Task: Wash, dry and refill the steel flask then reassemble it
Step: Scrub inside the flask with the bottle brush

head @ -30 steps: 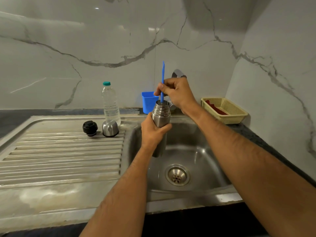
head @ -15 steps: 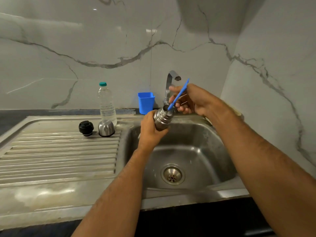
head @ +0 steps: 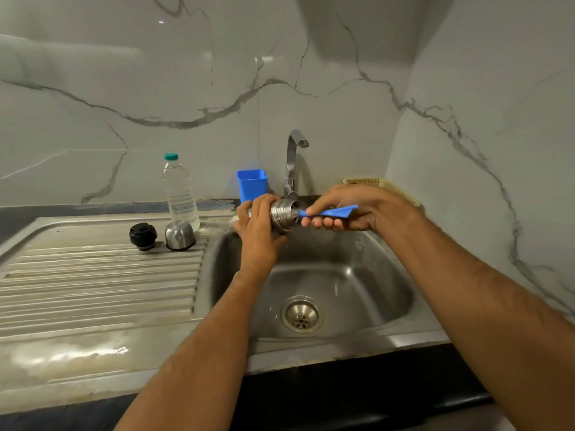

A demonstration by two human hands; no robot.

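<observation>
We have tipped the steel flask (head: 281, 214) from upright a second ago to nearly level over the sink (head: 342, 293), mouth pointing right. Our left hand (head: 258, 231) wraps its body; our right hand (head: 351, 209) pinches the blue brush handle (head: 329, 212), whose far end is at the mouth (bristles hidden). We judge the scrubbing is still under way, rinsing to follow. The black stopper (head: 143, 236) and steel cup (head: 179, 235) wait on the drainboard (head: 93, 275), beside the water bottle (head: 180, 191).

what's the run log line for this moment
left hand grips steel flask sideways | right hand holds blue brush handle in mouth | over sink
</observation>
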